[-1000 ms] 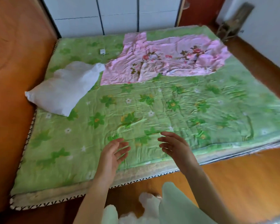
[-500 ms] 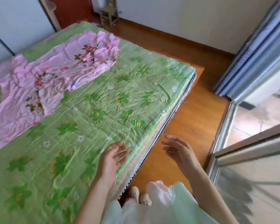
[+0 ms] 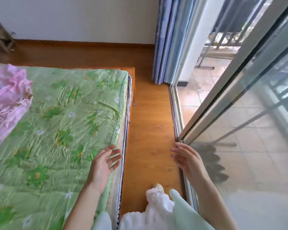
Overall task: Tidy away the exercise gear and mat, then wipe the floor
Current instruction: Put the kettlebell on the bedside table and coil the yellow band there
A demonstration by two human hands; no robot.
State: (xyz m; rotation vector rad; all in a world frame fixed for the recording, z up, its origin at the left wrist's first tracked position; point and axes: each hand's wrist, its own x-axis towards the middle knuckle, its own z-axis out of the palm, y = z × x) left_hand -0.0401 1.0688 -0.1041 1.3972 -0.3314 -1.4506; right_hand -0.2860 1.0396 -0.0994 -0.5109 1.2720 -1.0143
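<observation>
A strip of glossy orange wood floor [image 3: 150, 130] is seen between a crinkled green floral quilted mat [image 3: 60, 123] spread flat at left and sliding glass doors [image 3: 239, 130] at right, over which the left hand [image 3: 105, 165] and right hand [image 3: 186, 159] are held loose-fingered, nothing grasped.

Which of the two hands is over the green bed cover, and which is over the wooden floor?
The left hand is over the green bed cover; the right hand is over the wooden floor.

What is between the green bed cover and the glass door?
Only a bare strip of wooden floor lies between the green bed cover and the glass door, seen in the head view.
</observation>
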